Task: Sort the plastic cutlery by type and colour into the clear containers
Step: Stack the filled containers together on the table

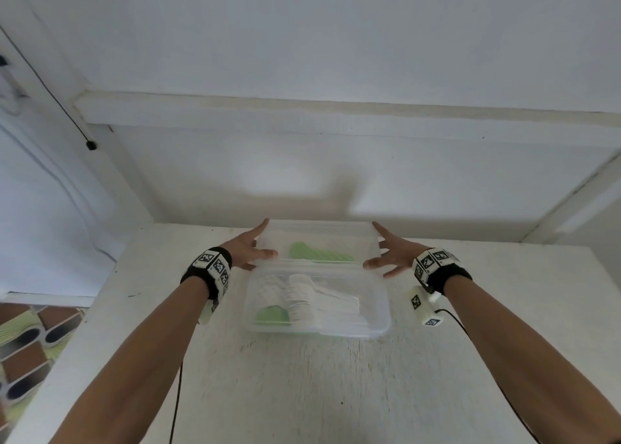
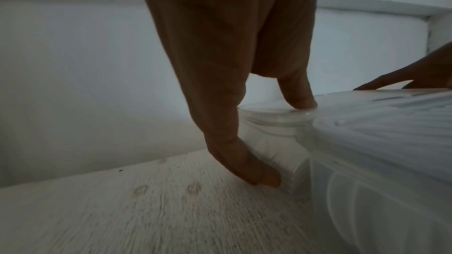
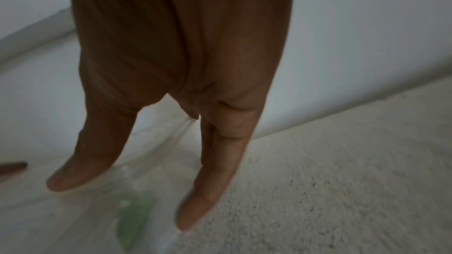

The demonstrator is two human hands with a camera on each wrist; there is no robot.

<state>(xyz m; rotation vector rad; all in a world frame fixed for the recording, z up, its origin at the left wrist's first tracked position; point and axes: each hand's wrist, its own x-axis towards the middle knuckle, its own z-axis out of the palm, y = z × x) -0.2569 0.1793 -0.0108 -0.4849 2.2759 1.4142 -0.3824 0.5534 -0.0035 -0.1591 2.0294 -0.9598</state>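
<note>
Two clear containers lie side by side on the white table (image 1: pixel 302 383). The far container (image 1: pixel 319 225) holds green cutlery (image 1: pixel 312 253). The near container (image 1: pixel 374 312) holds white spoons (image 1: pixel 302 295) and a green piece (image 1: pixel 272 314). My left hand (image 1: pixel 258 245) is at the far container's left end, fingers straight. In the left wrist view its thumb (image 2: pixel 300 101) presses on the top rim and a finger (image 2: pixel 257 173) lies along the side wall. My right hand (image 1: pixel 383 252) is spread at the right end, fingers (image 3: pixel 203 200) straight beside the wall, with blurred green cutlery (image 3: pixel 134 217) below.
The table's far edge meets a white wall (image 1: pixel 336 161) just behind the far container. The table's left edge drops to a patterned floor (image 1: pixel 30 342). A thin black cable (image 1: pixel 90 145) hangs at the upper left. Bare tabletop lies in front of the near container.
</note>
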